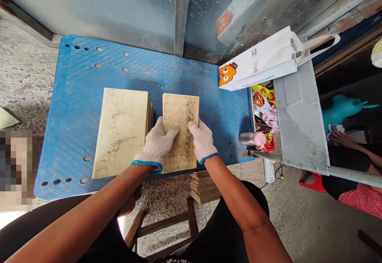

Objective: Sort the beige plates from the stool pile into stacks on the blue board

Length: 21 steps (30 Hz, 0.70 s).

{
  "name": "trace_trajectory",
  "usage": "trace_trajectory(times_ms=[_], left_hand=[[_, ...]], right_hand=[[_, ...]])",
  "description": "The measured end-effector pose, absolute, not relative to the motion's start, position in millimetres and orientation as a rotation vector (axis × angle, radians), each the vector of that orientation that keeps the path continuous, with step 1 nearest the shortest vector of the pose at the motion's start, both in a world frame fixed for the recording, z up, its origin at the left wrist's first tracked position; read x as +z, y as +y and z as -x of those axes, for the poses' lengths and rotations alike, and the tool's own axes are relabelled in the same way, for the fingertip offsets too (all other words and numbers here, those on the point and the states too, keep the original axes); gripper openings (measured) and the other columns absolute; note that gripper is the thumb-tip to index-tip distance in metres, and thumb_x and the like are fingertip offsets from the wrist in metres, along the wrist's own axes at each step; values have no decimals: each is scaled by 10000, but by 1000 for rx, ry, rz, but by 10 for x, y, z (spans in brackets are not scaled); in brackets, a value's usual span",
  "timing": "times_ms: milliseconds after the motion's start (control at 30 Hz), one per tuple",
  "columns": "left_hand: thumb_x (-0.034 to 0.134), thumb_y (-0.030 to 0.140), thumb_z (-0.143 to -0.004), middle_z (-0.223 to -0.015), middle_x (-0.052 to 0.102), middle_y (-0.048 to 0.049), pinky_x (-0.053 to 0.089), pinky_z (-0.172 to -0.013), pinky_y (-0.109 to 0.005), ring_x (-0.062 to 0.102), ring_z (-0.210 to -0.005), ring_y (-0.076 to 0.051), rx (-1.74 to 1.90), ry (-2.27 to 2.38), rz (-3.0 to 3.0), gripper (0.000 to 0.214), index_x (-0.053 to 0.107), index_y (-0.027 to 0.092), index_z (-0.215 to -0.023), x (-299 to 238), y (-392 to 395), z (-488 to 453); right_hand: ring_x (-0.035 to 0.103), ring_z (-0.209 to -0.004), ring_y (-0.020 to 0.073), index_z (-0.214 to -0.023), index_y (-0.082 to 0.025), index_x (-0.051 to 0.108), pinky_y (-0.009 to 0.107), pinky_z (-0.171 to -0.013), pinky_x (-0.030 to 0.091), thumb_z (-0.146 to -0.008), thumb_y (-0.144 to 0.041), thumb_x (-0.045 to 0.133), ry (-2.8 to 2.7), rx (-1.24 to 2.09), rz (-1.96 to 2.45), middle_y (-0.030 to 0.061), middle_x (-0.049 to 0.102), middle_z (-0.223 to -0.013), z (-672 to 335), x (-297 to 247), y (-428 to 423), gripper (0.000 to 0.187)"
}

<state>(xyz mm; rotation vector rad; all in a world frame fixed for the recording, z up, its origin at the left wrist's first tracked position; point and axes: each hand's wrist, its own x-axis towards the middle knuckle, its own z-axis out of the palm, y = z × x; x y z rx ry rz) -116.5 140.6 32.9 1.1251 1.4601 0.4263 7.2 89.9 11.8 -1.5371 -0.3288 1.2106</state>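
Note:
My left hand (161, 141), in a white knit glove with a blue cuff, grips the left edge of a narrow cream tile (178, 145), thumb on its face. On the opposite edge my right hand (203, 137), gloved the same way, has its thumb near a dark speckled band. Whether this is one tile or a few together I cannot tell. A stack of wider cream tiles (122, 131) with dark veining stands just left of my left hand. The undersides of both hands' fingers are hidden.
The blue tabletop (209, 82) backs onto metal panels. At its right are a paper bag (259, 62), a bottle with a pink cap (247, 138) and a grey metal ledge (301, 123). More tiles (204, 186) are stacked below the front edge. A seated person (346, 143) is at far right.

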Motion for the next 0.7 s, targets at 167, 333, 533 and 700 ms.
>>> trace_trajectory(times_ms=[167,333,533,700], left_hand=[[705,407,-706,-1091,720,-53,525,-918,-384,639,-1072,-296,446,1405,-1141,459,643,222,-1122,364,1412,1187],[760,448,-647,-1047,726,-95,556,-860,-440,664,-990,-315,445,1324,-1035,488,672,162,-1032,507,1461,1246],[866,410,-499,-1086,723,-121,581,-832,-435,667,-1011,-329,438,1027,-762,694,664,134,-1104,723,1498,1314],[888,377,-468,-1102,720,-137,562,-881,-459,672,-1007,-340,460,997,-683,680,686,115,-1062,743,1386,1336]], right_hand=[[664,-918,245,-1087,-216,676,435,-854,556,-688,-428,737,-223,1188,1426,33,726,-976,-59,199,912,456],[664,-939,256,-1015,-205,684,440,-867,554,-641,-392,768,-183,1225,1370,33,731,-946,-73,325,880,427],[655,-967,276,-987,-188,671,435,-841,555,-645,-372,772,-163,1292,1313,49,731,-913,-63,586,806,401],[644,-1003,267,-1040,-199,649,420,-869,543,-699,-371,751,-299,1335,1319,50,717,-1013,-38,678,671,395]])
